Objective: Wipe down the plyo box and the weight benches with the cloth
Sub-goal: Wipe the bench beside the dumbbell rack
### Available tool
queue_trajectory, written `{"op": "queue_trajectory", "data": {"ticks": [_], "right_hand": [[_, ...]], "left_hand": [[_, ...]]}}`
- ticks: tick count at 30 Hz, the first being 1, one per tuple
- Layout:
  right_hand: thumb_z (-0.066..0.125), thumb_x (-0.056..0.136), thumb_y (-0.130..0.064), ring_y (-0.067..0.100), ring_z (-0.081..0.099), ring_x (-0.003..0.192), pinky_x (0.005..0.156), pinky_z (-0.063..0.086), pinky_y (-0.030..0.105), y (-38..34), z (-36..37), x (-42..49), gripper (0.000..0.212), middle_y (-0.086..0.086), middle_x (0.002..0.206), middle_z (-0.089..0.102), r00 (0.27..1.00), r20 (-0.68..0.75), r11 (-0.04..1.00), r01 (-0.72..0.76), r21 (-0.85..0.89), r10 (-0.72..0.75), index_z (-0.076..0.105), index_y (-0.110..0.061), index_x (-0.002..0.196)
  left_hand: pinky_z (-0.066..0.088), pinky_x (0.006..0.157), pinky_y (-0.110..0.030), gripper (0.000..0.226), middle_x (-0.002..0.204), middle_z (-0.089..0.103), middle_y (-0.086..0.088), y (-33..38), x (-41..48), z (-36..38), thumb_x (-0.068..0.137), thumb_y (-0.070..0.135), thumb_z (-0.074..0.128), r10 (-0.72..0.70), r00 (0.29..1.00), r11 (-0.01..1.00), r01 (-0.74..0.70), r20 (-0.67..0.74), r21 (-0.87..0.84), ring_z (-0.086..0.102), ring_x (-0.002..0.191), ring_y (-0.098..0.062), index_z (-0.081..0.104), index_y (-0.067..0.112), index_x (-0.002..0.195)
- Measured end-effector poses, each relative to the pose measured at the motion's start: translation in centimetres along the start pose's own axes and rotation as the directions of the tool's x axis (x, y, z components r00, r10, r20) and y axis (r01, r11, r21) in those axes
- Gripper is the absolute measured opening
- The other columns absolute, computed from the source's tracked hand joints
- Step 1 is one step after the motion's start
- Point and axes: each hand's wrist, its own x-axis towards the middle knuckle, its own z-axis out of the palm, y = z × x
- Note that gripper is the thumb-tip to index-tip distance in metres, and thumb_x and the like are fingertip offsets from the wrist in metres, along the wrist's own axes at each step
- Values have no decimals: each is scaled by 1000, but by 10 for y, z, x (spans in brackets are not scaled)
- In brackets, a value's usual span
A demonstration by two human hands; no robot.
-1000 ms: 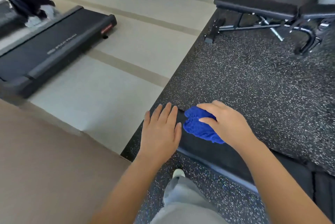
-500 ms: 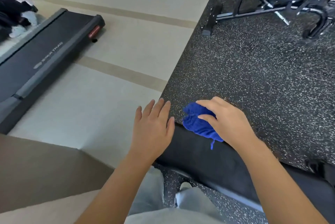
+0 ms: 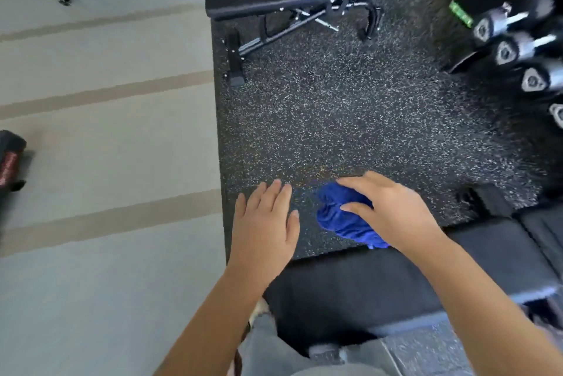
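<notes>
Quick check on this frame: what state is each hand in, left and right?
Left hand: open, fingers straight, holding nothing.
Right hand: holding the blue cloth, with fingers and thumb curled over it.

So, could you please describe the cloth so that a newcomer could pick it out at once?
Find the speckled black mat covering the right side of the floor, with a padded bench across its near edge. Just past that bench, the right hand holds the cloth, bunched up. It is the only bright blue thing there.
</notes>
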Motion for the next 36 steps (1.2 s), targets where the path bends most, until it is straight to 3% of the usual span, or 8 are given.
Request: {"op": "queue_trajectory", "data": {"ticks": [5,13,21,25,28,33,36], "right_hand": [[57,91,-33,17,56,102,79,46,32,-28,1,5,39,-8,114,56,969,-145,979,-193,60,200,52,-31,130],[56,92,-35,13,55,100,70,38,24,-33,-1,-14,38,-11,113,55,897,-236,927,-369,60,373,51,-33,130],[57,91,-35,16,57,98,71,43,29,-19,-1,-42,37,-7,111,57,902,-239,932,-356,61,360,54,-30,128],[54,93,-35,17,56,95,66,39,28,-29,6,-31,36,-6,109,56,890,-256,925,-372,75,378,53,-30,128],[52,93,-37,15,56,97,72,44,29,-42,12,-12,36,-9,112,56,885,-242,918,-384,103,397,53,-31,128],[54,92,-35,17,57,97,73,47,33,-66,26,55,35,-5,109,58,806,-324,868,-472,157,496,55,-29,127],[54,93,-34,20,56,102,78,46,35,-91,34,105,36,-5,113,57,744,-336,816,-543,199,578,53,-29,128]], "left_hand": [[46,86,-54,47,117,64,-8,-26,40,-5,86,33,34,255,966,966,-252,46,-62,60,107,-29,63,9,115],[48,83,-53,47,116,64,-7,-17,57,-3,85,34,34,418,905,904,-406,76,-137,62,104,-28,63,10,114],[47,85,-52,48,118,63,-7,13,51,-11,86,34,34,454,890,885,-445,37,-133,61,107,-27,61,9,117],[47,84,-53,47,118,63,-8,-8,57,-11,86,33,35,459,888,881,-449,36,-149,61,107,-28,61,8,116],[47,83,-54,47,117,63,-8,-32,73,-3,86,32,34,467,882,877,-453,64,-160,61,106,-28,61,7,116],[44,88,-55,38,123,60,-10,-89,136,21,87,24,55,539,838,832,-514,83,-209,58,112,-30,58,6,121],[45,87,-55,38,122,61,-11,-131,183,24,85,22,61,630,773,770,-611,70,-182,58,111,-31,59,6,120]]}}
